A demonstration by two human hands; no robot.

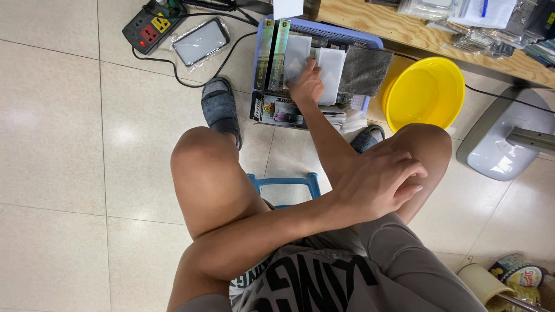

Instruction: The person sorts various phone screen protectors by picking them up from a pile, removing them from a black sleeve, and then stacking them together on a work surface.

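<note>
Lavender-blue plastic forms the basket (370,40) that stands on the tiled floor between the person's feet, against the edge of a wooden bench (370,26). The basket holds flat packages standing on edge: two long green-and-black boxes (272,52) at its left wall, white sleeves (332,72) in the middle, and a grey cloth-like pouch (364,69) leaning at its right. A printed box (277,110) lies flat at the near side.

The right hand (306,86) reaches into the basket, its fingers pinching one white sleeve (296,55) among the upright packages. The left hand (378,185), crossed over the body, rests on the right knee with fingers loosely curled and holding nothing.

A yellow basin (425,92) sits just beside the basket on its right; no contents can be made out in it. A power strip (147,29) and a bagged flat device (201,41) lie on the floor nearby.
</note>
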